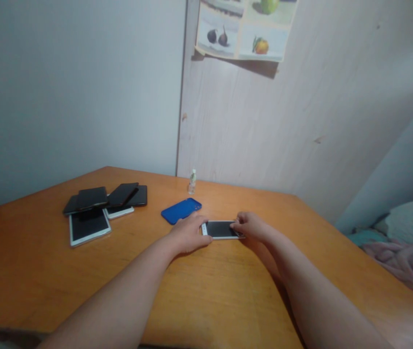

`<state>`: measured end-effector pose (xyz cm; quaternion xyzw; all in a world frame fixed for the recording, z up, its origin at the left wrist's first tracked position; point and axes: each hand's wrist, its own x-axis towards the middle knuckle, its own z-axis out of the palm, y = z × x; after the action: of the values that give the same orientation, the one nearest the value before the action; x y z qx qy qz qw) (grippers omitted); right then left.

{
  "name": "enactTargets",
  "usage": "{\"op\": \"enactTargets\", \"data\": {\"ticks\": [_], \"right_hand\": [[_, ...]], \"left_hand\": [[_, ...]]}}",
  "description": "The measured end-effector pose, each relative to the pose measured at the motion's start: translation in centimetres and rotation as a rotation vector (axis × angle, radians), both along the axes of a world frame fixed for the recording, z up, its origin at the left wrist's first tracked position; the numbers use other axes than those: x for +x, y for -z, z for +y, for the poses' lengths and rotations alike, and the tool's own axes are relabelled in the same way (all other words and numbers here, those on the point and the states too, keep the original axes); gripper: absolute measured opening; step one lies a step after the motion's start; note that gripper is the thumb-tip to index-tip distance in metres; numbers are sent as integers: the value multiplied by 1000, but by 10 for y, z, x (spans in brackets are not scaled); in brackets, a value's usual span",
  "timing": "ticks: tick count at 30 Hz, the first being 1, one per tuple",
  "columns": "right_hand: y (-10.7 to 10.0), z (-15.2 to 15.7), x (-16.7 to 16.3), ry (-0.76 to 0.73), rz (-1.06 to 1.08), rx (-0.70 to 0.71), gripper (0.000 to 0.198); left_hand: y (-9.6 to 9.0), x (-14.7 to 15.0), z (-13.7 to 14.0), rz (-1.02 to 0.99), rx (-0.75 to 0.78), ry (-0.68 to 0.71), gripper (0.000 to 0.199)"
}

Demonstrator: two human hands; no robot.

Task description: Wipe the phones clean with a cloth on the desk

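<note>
A white-framed smartphone with a dark screen lies face up and sideways on the wooden table. My left hand grips its left end, thumb along the near edge and fingers at the far edge. Over the right end of the screen, my right hand is closed in a pinch with fingertips against the glass. Whatever is in that pinch, if anything, is too small to make out. Just beyond my left hand lies a blue phone case, back side up.
A small clear bottle stands near the table's back edge. To the left, several dark tablets or phones are piled, with a white-framed tablet in front. A wall with fruit pictures rises behind the table. Bedding is at the right.
</note>
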<state>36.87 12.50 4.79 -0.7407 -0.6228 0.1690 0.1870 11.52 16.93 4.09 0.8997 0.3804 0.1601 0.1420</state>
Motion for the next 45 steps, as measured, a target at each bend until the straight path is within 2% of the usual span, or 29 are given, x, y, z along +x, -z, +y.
{"op": "enactTargets", "data": {"ticks": [4, 10, 16, 22, 45], "right_hand": [[-2, -2, 1, -40, 16, -33, 22], [0, 2, -1, 19, -75, 19, 23], [0, -2, 1, -51, 37, -45, 21], [0, 1, -3, 11, -52, 8, 23], [-5, -4, -9, -56, 7, -48, 20]], "left_hand": [[1, 0, 1, 2, 3, 3, 51], [1, 0, 0, 18, 7, -7, 52], [2, 0, 1, 14, 8, 1, 52], [1, 0, 1, 6, 0, -1, 53], [2, 0, 1, 9, 4, -17, 54]]}}
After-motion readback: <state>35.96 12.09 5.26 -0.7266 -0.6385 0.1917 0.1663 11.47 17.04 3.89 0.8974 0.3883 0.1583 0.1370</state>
